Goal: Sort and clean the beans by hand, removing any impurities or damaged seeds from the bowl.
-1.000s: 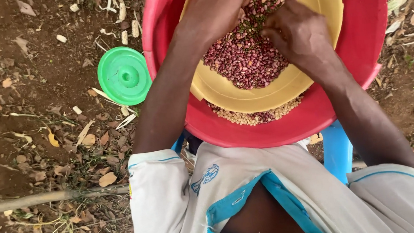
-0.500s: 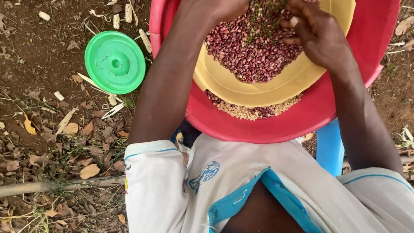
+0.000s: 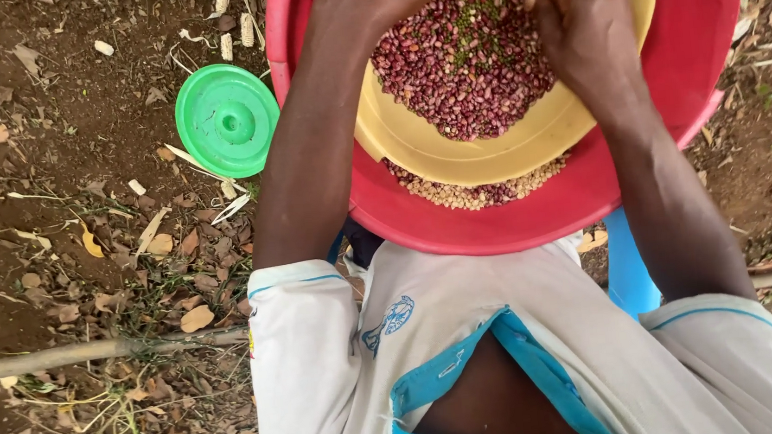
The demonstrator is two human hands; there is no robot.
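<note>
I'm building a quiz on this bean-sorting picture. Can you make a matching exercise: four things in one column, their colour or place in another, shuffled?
Things:
1. lid
2. inner bowl
3. outer basin
4. pale grains

Descriptions:
A. red, holding the other bowl
B. green, on the ground
C. in the gap between the two bowls
D. yellow, holding speckled reddish beans

Pairs: 1-B, 2-D, 3-A, 4-C

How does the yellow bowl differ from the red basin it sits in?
The yellow bowl is smaller and nests inside the wider red basin. The yellow bowl holds a heap of dark red beans, with both hands working in it; the red basin holds only a thin strip of paler grains beside the bowl. Both look like round, smooth plastic.
</note>
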